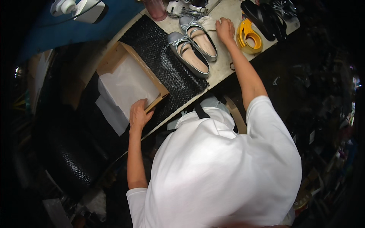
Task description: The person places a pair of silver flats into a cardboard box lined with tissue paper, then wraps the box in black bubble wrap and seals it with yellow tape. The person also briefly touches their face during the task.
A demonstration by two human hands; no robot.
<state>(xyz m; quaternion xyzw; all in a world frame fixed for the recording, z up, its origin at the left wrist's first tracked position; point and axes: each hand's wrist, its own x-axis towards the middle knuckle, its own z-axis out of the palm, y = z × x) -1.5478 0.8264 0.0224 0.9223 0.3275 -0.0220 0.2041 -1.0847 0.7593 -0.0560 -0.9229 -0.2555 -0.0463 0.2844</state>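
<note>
My left hand [140,114] grips the near end wall of an open cardboard box [156,84], its thumb outside and its fingers over the rim. White tissue paper [127,81] lines the box and hangs over its left side. A pair of grey ballet flats with bows, the left shoe [186,55] and the right shoe [203,41], lies side by side to the right of the box. Beyond them my right hand [225,29] rests on the table with curled fingers, beside some thin white material [207,23]. What its fingers hold, if anything, is hidden.
Black bubble wrap [167,57] lies under the box and shoes on the pale table [222,70]. A yellow tape dispenser [249,37] and black sandals [262,19] sit at the right. A pinkish cup [156,9] and a white device [85,9] are at the far side.
</note>
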